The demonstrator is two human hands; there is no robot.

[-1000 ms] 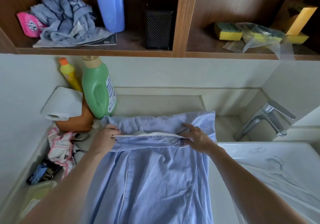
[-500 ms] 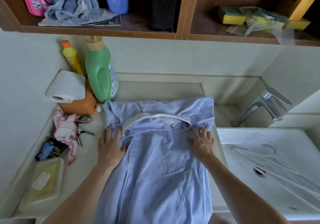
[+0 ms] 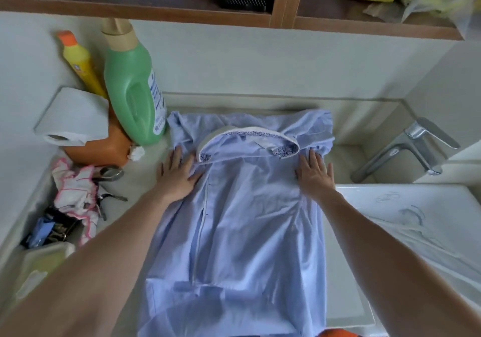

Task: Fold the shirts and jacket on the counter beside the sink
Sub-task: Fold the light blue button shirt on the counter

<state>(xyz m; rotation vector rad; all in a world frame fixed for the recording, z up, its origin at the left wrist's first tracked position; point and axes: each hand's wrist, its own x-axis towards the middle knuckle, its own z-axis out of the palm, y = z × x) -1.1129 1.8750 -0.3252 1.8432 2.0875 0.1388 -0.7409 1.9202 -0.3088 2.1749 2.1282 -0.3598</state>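
A light blue button-up shirt (image 3: 242, 219) lies front up on the pale counter (image 3: 135, 188), its white-edged collar (image 3: 250, 138) toward the wall and its lower part hanging past the front edge. My left hand (image 3: 177, 175) lies flat with spread fingers on the shirt's left shoulder. On the right shoulder, beside the sink (image 3: 406, 219), my right hand (image 3: 316, 174) presses flat in the same way. Both sleeves look tucked behind the body.
A green detergent bottle (image 3: 134, 94), a yellow bottle (image 3: 80, 63), a paper roll (image 3: 74, 116) and an orange container (image 3: 101, 146) crowd the back left. A pink-edged cloth (image 3: 75, 190), scissors (image 3: 109, 175) and clips lie left. The faucet (image 3: 406, 149) stands right; a shelf (image 3: 182, 16) hangs overhead.
My hands let go of the collar and came down flat onto the shirt's shoulders. The view tilted downward, so more of the shirt's body shows.
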